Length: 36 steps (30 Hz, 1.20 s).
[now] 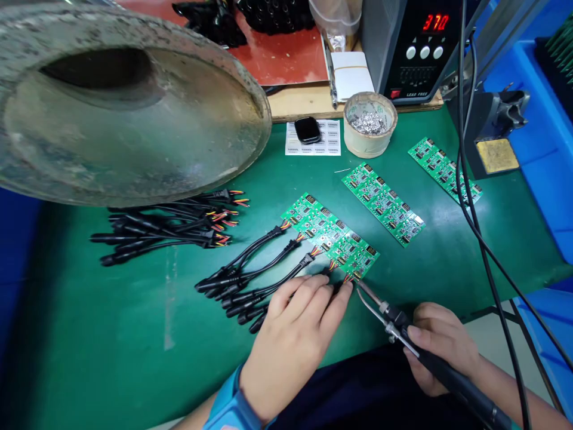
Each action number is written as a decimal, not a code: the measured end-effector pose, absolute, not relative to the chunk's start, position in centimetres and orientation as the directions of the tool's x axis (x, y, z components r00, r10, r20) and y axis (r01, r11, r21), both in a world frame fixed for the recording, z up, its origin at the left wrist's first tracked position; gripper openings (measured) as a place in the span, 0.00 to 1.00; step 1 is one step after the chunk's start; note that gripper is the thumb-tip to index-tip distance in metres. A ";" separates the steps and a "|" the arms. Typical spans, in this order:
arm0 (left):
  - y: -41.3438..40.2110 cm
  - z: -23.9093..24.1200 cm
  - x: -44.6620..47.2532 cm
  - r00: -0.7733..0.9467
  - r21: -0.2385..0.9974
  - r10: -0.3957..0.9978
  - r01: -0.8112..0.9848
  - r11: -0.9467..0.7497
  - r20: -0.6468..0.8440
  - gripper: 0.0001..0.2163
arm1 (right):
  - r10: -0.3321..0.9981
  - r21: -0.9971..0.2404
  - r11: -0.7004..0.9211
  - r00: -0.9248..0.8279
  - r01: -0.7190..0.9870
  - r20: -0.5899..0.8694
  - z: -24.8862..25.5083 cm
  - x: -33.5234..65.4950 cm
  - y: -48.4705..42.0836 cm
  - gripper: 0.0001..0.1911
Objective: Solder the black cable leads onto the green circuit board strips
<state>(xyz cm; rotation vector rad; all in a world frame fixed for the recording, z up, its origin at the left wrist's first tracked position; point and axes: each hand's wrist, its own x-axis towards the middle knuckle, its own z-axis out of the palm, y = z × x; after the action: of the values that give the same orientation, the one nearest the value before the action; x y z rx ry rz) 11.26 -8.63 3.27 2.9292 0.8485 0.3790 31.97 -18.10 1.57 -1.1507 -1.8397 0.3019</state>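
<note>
My right hand [441,343] grips a soldering iron [403,328] with a thin metal solder-feed tube along its side. The iron's tip meets the lower corner of a green circuit board panel [333,233], where coloured wires end. My left hand [299,334] is closed over the end of a black cable there, fingertips beside the iron's tip; the cable is mostly hidden under the fingers. Several black cables [268,239] run from the panel's near edge, their red, yellow and dark wires against it. A blue wrist strap [235,400] is on my left wrist.
More cables [170,227] lie beneath a large duct hood [201,131] at left. Two other board panels [382,203] lie to the right. A tub of solder bits [369,125], a soldering station [412,54] and an iron stand [492,131] stand behind. Hanging cords [477,227] cross the right side.
</note>
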 end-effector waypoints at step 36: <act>-9.0 2.4 12.2 0.658 0.394 0.706 0.595 -0.700 0.261 0.10 | 0.908 -0.998 0.038 0.414 0.053 0.056 0.7 27.4 -14.8 0.18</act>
<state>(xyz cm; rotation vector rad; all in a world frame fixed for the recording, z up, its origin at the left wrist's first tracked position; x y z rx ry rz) 12.22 -9.01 2.40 2.6020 1.0455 0.5796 27.42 -14.78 0.68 -1.3785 -0.9407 0.8338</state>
